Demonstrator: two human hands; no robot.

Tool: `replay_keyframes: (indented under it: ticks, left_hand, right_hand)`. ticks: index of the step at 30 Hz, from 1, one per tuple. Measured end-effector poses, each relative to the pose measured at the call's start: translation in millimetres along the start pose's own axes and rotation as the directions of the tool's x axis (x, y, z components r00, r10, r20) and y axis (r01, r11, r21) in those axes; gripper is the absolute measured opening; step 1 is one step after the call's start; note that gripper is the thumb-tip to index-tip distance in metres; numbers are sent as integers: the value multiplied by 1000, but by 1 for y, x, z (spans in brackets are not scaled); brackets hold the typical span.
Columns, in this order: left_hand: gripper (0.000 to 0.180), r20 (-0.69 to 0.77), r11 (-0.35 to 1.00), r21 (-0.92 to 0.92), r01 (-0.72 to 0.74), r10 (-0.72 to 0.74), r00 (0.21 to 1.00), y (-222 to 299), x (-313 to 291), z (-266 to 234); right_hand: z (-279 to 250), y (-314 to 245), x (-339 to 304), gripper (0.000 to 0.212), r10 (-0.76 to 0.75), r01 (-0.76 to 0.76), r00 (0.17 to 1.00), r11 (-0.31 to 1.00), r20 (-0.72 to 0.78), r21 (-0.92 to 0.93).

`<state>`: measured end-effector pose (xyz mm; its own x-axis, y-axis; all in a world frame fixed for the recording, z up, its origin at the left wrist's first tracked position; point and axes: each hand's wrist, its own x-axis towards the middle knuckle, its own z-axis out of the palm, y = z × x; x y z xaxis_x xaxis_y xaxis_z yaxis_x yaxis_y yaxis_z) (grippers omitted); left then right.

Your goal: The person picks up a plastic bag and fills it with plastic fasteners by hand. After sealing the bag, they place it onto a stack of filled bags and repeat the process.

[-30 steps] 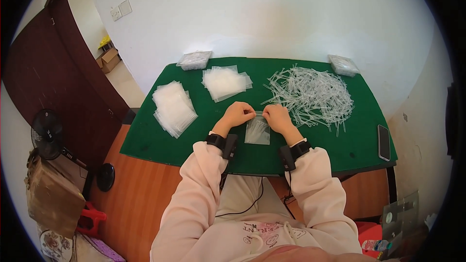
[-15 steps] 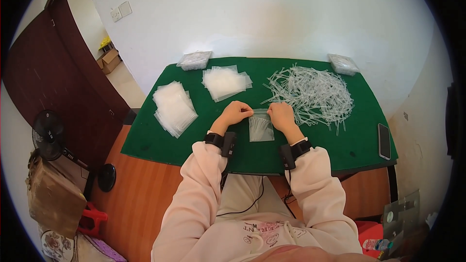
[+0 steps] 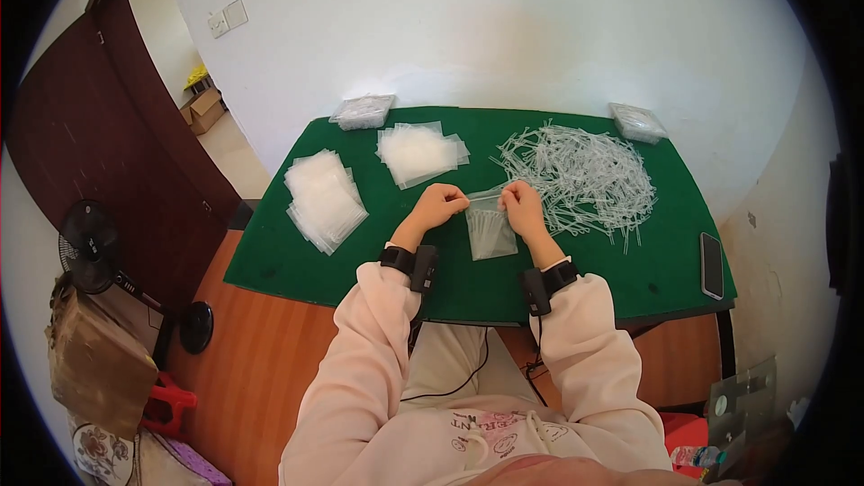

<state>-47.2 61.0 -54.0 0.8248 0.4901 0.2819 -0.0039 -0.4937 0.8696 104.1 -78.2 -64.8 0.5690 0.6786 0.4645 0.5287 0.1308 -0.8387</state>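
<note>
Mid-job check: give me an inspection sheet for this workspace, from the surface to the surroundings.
Surface: table covered in green cloth.
Work items: bag with slender clear pieces inside, between the hands; loose heap of such pieces to its right; left stack and back stack of flat bags; clear packs at the far left and far right.
Clutter: phone near the right edge.
Hands: left hand and right hand pinch the bag's top edge.
Cables: black cable across the lap.
Surroundings: white wall behind; fan, cardboard and red stool at left; bottle lower right.
</note>
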Motion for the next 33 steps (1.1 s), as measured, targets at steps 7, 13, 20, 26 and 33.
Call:
replay_keyframes:
  ticks: [7, 13, 20, 26, 33]
  left_hand:
    - [12, -74, 996, -10, -87, 86, 994, 9, -5, 2]
    - [16, -42, 919, -126, -374, 372, 927, 42, -10, 11]
    - [9, 133, 891, -452, -42, 114, 985, 46, -12, 3]
    - [10, 224, 963, -259, 78, -19, 974, 41, -12, 8]
    - [12, 161, 961, -274, 44, 1, 987, 34, -10, 17]
  right_hand:
    - [-11, -12, 2, 6, 319, -326, 943, 815, 99, 479]
    - [-2, -16, -4, 7, 359, -495, 868, 679, 343, 541]
    - [-4, -29, -5, 10, 271, -389, 915, 793, 299, 469]
    - [0, -31, -9, 13, 93, -308, 890, 845, 446, 438]
    - [1, -29, -8, 14, 177, -337, 904, 855, 390, 394]
